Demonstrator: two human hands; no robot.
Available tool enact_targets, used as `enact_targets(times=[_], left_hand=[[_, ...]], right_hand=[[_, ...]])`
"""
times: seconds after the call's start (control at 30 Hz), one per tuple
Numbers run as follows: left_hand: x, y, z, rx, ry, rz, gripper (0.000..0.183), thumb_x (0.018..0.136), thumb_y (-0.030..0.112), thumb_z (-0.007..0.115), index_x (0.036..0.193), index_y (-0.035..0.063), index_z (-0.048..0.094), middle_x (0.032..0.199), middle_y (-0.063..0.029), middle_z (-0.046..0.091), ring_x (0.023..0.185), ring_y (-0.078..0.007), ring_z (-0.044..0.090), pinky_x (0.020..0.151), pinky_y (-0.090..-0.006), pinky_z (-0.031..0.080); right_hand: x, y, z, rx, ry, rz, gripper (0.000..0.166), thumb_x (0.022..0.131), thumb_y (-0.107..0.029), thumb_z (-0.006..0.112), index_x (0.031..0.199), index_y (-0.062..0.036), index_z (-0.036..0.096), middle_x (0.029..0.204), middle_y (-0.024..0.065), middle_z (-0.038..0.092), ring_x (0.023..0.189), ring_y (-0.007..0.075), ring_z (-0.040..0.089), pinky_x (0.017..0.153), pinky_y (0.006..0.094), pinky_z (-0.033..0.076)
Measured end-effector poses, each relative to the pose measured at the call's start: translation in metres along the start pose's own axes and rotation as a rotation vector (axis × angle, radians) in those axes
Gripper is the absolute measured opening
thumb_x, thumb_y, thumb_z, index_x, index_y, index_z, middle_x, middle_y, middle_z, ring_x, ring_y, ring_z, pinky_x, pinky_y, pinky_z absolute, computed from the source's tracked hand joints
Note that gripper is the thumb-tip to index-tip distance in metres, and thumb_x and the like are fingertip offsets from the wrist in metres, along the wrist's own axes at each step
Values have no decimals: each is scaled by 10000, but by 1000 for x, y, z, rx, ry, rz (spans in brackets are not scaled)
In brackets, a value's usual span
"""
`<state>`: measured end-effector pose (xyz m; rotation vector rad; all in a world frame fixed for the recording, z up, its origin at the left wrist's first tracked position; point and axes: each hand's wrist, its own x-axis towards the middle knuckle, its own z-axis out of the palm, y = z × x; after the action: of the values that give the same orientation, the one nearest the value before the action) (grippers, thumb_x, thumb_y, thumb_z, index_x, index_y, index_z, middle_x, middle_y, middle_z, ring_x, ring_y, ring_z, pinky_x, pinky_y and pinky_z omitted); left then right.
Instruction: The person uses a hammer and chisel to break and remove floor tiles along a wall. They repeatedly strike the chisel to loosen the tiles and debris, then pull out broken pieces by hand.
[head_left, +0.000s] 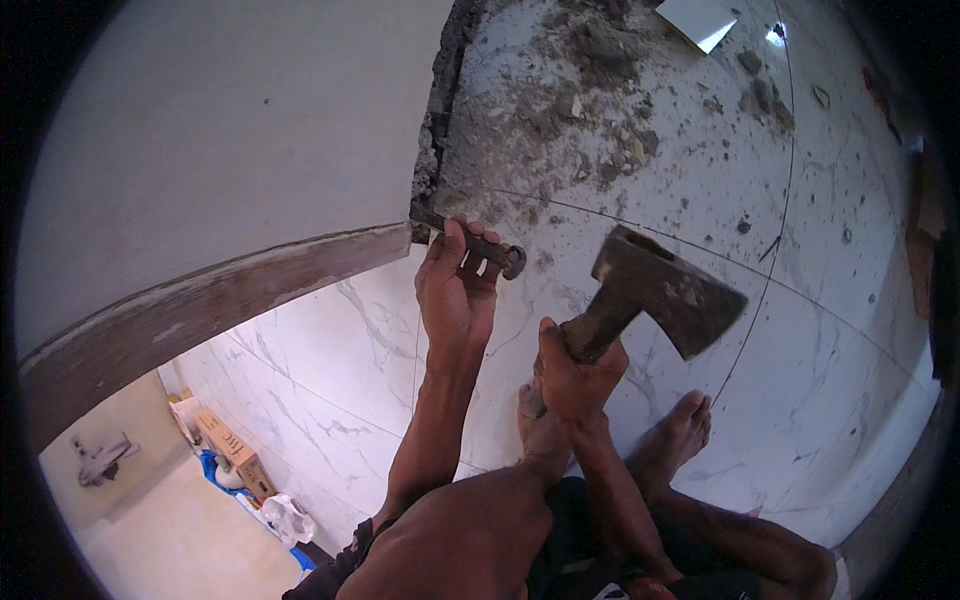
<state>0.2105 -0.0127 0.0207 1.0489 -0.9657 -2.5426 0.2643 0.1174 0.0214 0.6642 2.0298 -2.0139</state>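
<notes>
My left hand (459, 281) holds a steel cold chisel (480, 244) with a flattened, mushroomed head. The chisel's far end rests at the foot of the wall, by the broken, rough edge (427, 161) where rubble shows. To the right, my right hand (581, 371) grips the short handle of an axe (660, 289) near its head. The axe's blade points right and its blunt poll faces left, apart from the chisel. Beneath both hands lies a marbled white tile floor (525, 315).
Mortar debris (600, 120) and chips cover the upper floor, beside a loose tile piece (699, 22). A wooden door frame (225, 289) borders the wall on the left. Beyond it are a cardboard box (229, 442) and a plastic bag (289, 517). My bare feet are below the axe.
</notes>
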Motion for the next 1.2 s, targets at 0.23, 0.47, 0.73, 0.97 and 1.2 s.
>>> enact_targets(times=[0.23,0.47,0.73,0.97,1.2], left_hand=[[2,9,-6,-39,37,-63,217,927,202,559,1049,24,536,895,-52,569,844,-182,557,778,-341,464],[6,18,4,-158,66,-74,224,933,188,543,1058,1,531,889,-65,564,823,-181,540,772,-324,456],[-2,8,-8,-74,-22,-84,225,927,175,558,1069,2,532,899,-64,566,844,-188,550,791,-329,462],[14,9,-3,-98,-15,-80,203,917,160,570,1053,13,539,900,-69,569,853,-197,561,793,-334,476],[53,3,3,-127,-90,-130,182,896,165,598,1011,30,556,880,-72,592,834,-194,581,777,-336,488]], right_hand=[[-25,7,-1,-730,-225,-138,322,726,-199,699,983,-21,620,729,190,634,689,400,620,670,456,490],[-25,5,-1,-635,-231,-132,334,734,-204,692,1019,-42,629,860,161,651,767,356,630,712,432,488],[-19,15,1,-519,-24,-334,211,766,-167,690,857,-7,586,619,105,601,521,264,583,513,396,444],[-14,28,4,-356,-103,-134,117,807,-42,629,765,-10,525,566,25,503,520,73,475,454,275,368],[14,32,12,-176,-115,3,103,793,-23,613,774,-9,513,582,-12,511,520,63,471,447,259,377]])
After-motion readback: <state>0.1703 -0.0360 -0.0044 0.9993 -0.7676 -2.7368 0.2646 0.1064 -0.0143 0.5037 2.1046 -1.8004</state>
